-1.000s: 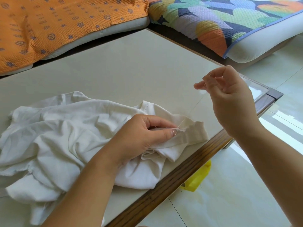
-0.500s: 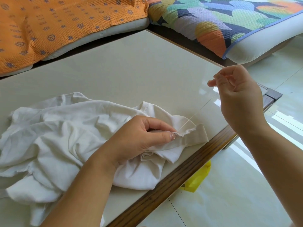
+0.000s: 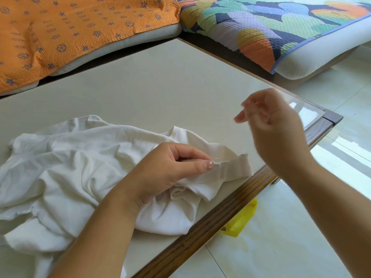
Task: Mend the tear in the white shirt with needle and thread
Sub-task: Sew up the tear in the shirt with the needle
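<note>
Tension counts: left fingers (image 3: 193, 153) clamp shirt (image 3: 80, 167) where it's stitched; right hand (image 3: 277, 133) above shirt, grip unreadably blurred, should pull thread (image 3: 218, 158) gently.

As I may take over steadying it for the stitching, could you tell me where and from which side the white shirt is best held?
Pinch the raised fold of the white shirt near the table's wooden rim, where the left hand pinches it between thumb and forefinger. Come from the bunched left side, so the short strip beyond the fold is left free for the right hand.
</note>
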### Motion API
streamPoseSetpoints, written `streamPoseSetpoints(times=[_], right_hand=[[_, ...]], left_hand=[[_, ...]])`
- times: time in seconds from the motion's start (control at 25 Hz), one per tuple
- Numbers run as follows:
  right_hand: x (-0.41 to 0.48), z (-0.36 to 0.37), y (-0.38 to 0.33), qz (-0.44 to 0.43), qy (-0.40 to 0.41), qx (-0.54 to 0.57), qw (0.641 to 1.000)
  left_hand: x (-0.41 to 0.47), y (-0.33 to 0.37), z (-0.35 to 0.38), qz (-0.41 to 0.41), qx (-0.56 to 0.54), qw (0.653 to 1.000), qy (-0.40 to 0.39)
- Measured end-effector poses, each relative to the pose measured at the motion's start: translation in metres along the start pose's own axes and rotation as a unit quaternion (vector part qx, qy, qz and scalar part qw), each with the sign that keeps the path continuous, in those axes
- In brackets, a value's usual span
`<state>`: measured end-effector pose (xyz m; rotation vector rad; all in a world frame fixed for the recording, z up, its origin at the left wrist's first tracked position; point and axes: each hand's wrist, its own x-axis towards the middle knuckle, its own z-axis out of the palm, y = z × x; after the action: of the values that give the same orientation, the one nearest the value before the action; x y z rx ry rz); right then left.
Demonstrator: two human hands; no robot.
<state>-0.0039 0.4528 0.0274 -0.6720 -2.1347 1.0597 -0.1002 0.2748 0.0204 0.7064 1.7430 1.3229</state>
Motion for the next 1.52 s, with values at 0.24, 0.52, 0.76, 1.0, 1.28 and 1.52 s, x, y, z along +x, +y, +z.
streamPoseSetpoints(times=[0.24, 0.52, 0.76, 1.0, 1.28, 1.52], right_hand=[[-0.037, 0.019, -0.018, -0.093, -0.171, -0.071, 0.978], [-0.022, 0.012, -0.007, -0.063, -0.114, -0.089, 0.987], [-0.018, 0.006, -0.007, -0.059, -0.118, -0.083, 0.988], [-0.018, 0.003, -0.006, -0.055, -0.147, -0.075, 0.985], [-0.019, -0.005, -0.009, -0.036, -0.187, -0.006, 0.982], [-0.022, -0.010, -0.014, -0.028, -0.230, 0.001, 0.973]], left_hand=[[0.002, -0.001, 0.007, 0.007, -0.075, 0.997, 0.016], [-0.004, 0.003, -0.001, -0.028, 0.014, 1.000, -0.001], [-0.001, 0.001, -0.005, 0.017, 0.024, 0.999, 0.031], [-0.003, 0.003, -0.004, 0.055, -0.003, 0.997, 0.054], [0.002, 0.000, 0.002, 0.104, 0.010, 0.994, 0.041], [0.002, 0.000, 0.002, 0.100, -0.025, 0.992, 0.067]])
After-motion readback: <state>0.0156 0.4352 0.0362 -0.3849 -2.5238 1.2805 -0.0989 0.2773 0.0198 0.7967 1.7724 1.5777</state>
